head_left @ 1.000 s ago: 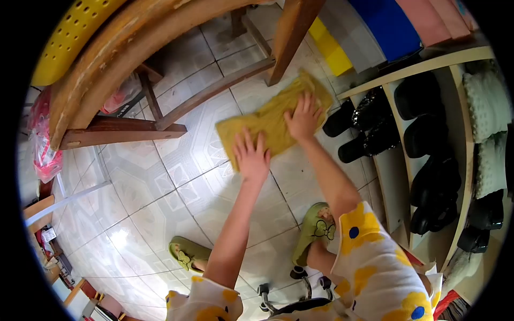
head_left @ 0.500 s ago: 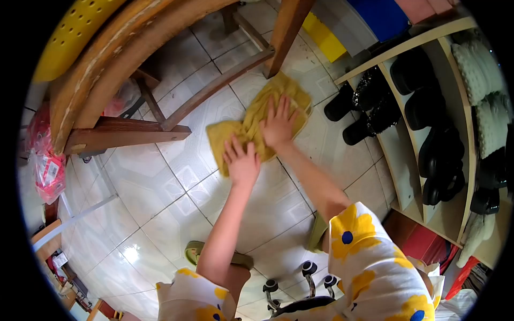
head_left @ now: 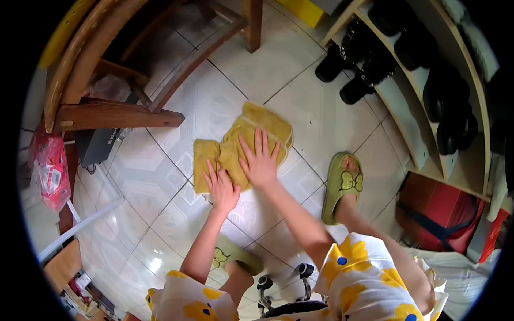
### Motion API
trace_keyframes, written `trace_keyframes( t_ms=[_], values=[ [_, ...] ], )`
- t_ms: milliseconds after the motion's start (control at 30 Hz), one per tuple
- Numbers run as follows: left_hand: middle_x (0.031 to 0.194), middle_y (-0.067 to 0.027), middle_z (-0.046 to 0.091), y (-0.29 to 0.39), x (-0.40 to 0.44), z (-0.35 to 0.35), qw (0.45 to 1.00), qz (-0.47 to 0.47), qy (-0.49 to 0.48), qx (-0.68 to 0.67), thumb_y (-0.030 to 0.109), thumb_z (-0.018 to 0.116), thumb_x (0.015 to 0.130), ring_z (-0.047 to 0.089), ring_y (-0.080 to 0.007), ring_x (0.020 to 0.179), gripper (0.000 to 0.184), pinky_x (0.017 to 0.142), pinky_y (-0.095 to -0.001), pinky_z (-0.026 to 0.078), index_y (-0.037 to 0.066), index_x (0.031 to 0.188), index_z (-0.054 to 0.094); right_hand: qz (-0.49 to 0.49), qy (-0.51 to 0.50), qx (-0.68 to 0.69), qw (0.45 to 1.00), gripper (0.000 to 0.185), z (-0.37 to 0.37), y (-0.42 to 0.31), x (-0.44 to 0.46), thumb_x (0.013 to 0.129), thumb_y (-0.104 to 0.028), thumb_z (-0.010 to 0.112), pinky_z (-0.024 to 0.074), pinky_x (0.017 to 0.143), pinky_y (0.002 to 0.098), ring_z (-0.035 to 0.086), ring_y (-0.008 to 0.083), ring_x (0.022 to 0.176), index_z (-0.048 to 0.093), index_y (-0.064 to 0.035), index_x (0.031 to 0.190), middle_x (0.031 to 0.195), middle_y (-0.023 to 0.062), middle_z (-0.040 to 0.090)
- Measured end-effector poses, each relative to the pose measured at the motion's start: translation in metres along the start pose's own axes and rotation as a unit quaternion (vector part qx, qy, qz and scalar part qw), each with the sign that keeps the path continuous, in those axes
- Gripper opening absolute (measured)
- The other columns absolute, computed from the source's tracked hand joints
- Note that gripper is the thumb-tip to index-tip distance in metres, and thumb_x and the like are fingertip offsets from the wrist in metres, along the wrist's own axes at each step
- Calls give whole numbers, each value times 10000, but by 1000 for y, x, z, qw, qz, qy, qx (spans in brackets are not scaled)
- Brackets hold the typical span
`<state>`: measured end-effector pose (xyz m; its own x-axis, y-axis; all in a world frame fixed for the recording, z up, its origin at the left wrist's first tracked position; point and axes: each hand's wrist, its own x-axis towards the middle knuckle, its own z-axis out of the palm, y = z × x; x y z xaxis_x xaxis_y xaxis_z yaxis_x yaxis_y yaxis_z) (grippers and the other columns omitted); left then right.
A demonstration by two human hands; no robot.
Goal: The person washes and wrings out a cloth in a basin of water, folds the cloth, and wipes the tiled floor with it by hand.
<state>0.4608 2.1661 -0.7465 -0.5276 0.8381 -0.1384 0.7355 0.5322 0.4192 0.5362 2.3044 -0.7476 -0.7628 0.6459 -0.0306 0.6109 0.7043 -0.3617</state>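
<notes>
A mustard-yellow cloth [head_left: 246, 131] lies bunched and creased on the tiled floor [head_left: 176, 219], spread wider on its right part. My right hand [head_left: 260, 160] presses flat on the cloth's right half, fingers stretched and apart. On the lower left part of the cloth rests my left hand [head_left: 222, 188], its fingers spread too. Both hands touch the cloth from above without gripping it. What lies under the cloth is hidden.
A wooden chair [head_left: 120, 115] stands at upper left. Black shoes [head_left: 356, 90] sit by a shoe rack [head_left: 401, 115] on the right. My green slippers [head_left: 342, 184] are on the floor, near chair casters [head_left: 305, 270]. A red box [head_left: 433, 208] stands below the rack.
Both hands and the cloth have come closer to my body, away from the wooden chair leg. My right foot in its slipper has come into clearer view.
</notes>
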Motion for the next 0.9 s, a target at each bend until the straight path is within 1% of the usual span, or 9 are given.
trace_keyframes(
  t_ms=[33,100,167,267,400,433,633,767,900],
  values=[
    [1462,-268,165,2,11,2,1000,-8,-7,-11,104,577,696,12,-475,1366,649,1067,-625,33,-93,1244,290,-1,3,-4,1000,614,-4,6,14,858,-432,481,100,1027,660,103,346,1397,314,-259,1423,1509,194,115],
    [1499,-231,78,17,43,1,998,-22,9,-63,117,575,711,-30,-454,1375,763,1072,-605,-7,-77,1348,201,-24,10,-8,1000,616,-11,28,49,864,-420,474,90,1029,665,77,332,1403,277,-293,1433,1521,164,87],
    [1517,-195,21,28,79,2,999,-31,-17,-29,162,588,711,-69,-428,1381,864,1074,-587,-49,-65,1401,120,-26,-9,-24,999,627,-12,42,79,868,-405,470,86,1034,661,56,325,1406,241,-297,1442,1527,143,65],
    [1521,-181,-6,36,101,3,998,-38,-47,27,220,603,698,-92,-416,1383,893,1075,-578,-64,-64,1404,137,7,-15,-75,997,647,-10,38,81,874,-379,464,79,1042,656,28,317,1409,190,-298,1454,1533,123,33],
    [1528,-148,-77,40,91,-21,969,-35,-196,147,355,587,745,-134,-402,1381,934,1076,-587,-50,-17,1444,92,113,-67,-99,986,652,1,12,58,880,-354,461,91,1049,646,40,319,1408,171,-286,1460,1537,109,26],
    [1528,-134,-110,40,84,-22,948,-34,-235,210,403,564,771,-161,-405,1374,918,1072,-603,-19,38,1463,82,120,-78,-94,985,668,0,8,45,875,-365,470,95,1050,644,50,320,1407,162,-283,1462,1537,108,27],
    [1521,-141,-144,22,24,-42,904,23,-329,273,461,525,786,-177,-423,1364,905,1054,-639,12,34,1461,99,136,-187,-133,964,805,-19,-31,-19,822,-496,517,123,1049,636,88,364,1394,98,-277,1474,1531,147,27],
    [1513,-160,-158,18,25,-32,933,21,-284,220,418,566,766,-193,-424,1359,936,1026,-669,-37,-3,1451,88,128,-192,-175,957,834,-17,-19,-13,810,-561,498,131,1043,639,70,430,1378,92,-265,1476,1512,223,16],
    [1512,-168,-151,28,43,-15,974,-31,-213,74,307,574,729,-198,-455,1345,932,999,-686,-83,-45,1434,78,91,-113,-139,980,852,-25,15,10,788,-604,495,92,1059,619,38,451,1373,136,-245,1473,1499,260,12]
  ],
)
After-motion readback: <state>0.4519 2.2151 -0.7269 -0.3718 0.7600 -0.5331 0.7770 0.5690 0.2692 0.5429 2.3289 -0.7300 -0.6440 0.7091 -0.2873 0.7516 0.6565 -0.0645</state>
